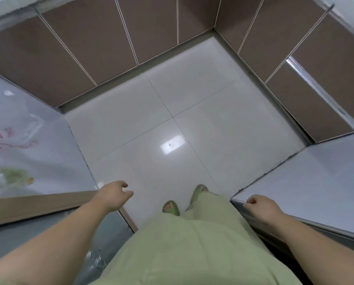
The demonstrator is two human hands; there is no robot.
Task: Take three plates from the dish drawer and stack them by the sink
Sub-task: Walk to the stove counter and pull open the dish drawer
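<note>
No plates, dish drawer interior or sink show in the head view. My left hand (114,197) hangs over the white floor with its fingers loosely apart and nothing in it. My right hand (261,205) is curled over the front edge of a pale counter (326,182) at the right, its fingers hidden under the lip. Brown cabinet fronts (102,40) run along the far wall and turn down the right side, where one front (303,99) carries a long metal strip along its top edge.
White glossy floor tiles (172,120) fill the middle between the cabinets. A grey surface with a printed plastic bag (13,145) lies at the left, with a wooden edge (38,204) below it. My feet in green slippers (171,207) stand on the floor.
</note>
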